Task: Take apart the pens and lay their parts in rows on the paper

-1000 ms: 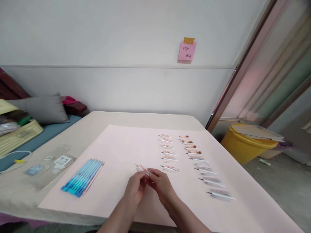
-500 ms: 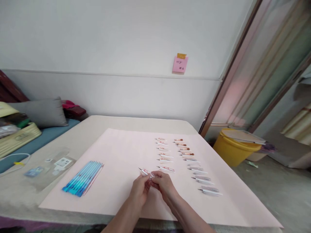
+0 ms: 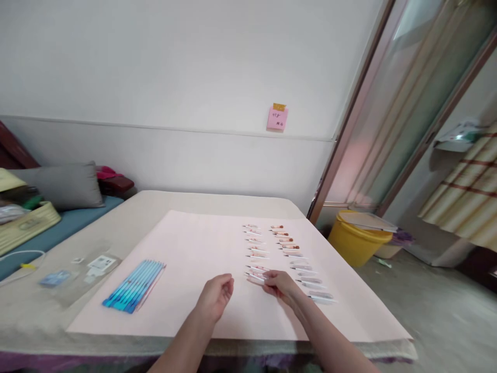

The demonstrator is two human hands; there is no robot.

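Note:
My right hand [image 3: 282, 285] is low over the pink paper sheet [image 3: 186, 248] and pinches a small white pen piece with a dark tip [image 3: 256, 276] at the near end of the left column of like pieces [image 3: 254, 247]. A second column of pieces [image 3: 297, 259] runs just to the right of it. My left hand [image 3: 216, 297] hovers beside the right one, fingers loosely curled, with nothing visible in them. To the left on the sheet lies a row of blue pens [image 3: 134, 285].
The sheet covers a beige table [image 3: 217, 199]. Clear plastic bags with labels [image 3: 83, 267] lie at its left edge. A grey pillow [image 3: 64, 184] and a basket [image 3: 27, 223] sit further left. A yellow bucket [image 3: 359, 243] stands on the floor to the right.
Both hands held the pen piece together before. Now the left hand has let go and the right hand has carried the piece right to the near end of the left column.

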